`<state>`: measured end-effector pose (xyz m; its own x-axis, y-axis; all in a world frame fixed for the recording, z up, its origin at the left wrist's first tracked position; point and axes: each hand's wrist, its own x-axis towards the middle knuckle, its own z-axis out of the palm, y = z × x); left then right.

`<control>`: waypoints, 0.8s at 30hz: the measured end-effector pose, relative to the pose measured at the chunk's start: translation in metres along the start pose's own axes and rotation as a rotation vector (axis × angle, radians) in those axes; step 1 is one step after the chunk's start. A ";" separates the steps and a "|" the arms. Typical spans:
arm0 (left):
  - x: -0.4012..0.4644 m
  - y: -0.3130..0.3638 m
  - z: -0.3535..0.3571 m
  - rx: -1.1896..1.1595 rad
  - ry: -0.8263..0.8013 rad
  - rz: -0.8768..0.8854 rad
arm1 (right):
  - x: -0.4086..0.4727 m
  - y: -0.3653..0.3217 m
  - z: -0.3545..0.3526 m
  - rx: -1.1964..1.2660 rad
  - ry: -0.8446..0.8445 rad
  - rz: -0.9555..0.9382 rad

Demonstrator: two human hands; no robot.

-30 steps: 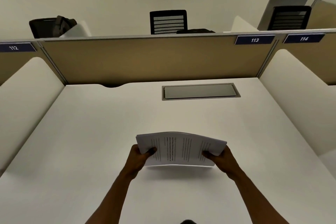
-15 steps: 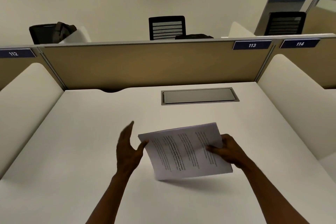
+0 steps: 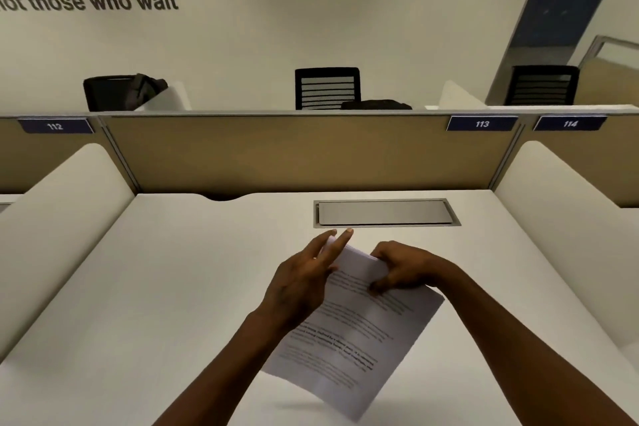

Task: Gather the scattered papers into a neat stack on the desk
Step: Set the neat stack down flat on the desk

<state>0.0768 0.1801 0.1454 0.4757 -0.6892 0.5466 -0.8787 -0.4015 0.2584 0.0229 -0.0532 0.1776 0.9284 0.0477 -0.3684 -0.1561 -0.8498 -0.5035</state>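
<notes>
A stack of printed white papers [image 3: 352, 332] hangs tilted above the white desk [image 3: 155, 287], its long side running from the far middle down toward me. My right hand [image 3: 404, 268] pinches the stack's far top edge. My left hand [image 3: 304, 282] lies flat against the stack's left long edge with its fingers stretched out and apart, covering part of that edge. The near corner of the stack floats above the desk and casts a shadow under it.
A grey metal cable hatch [image 3: 385, 213] is set in the desk just beyond my hands. A tan partition [image 3: 294, 152] closes the back, and white rounded dividers [image 3: 55, 214] stand on both sides. Black chairs [image 3: 326, 88] are behind the partition.
The stack has turned from crosswise to lengthwise. My left hand let go of its side and now rests open against the left edge. My right hand moved to the far end. The view tilted up.
</notes>
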 end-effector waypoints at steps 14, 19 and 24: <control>-0.041 -0.050 -0.010 -0.672 0.297 -0.581 | -0.003 0.056 0.056 1.091 -0.210 -0.189; -0.041 -0.082 -0.006 -0.650 0.321 -0.693 | 0.018 0.033 0.078 0.999 0.141 -0.123; -0.024 -0.119 0.008 -0.476 0.281 -0.689 | 0.054 0.004 0.082 0.806 0.429 -0.013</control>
<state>0.1703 0.2396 0.0952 0.9330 -0.1875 0.3070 -0.3547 -0.3361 0.8725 0.0450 -0.0111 0.0917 0.9522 -0.2814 -0.1184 -0.1838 -0.2189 -0.9583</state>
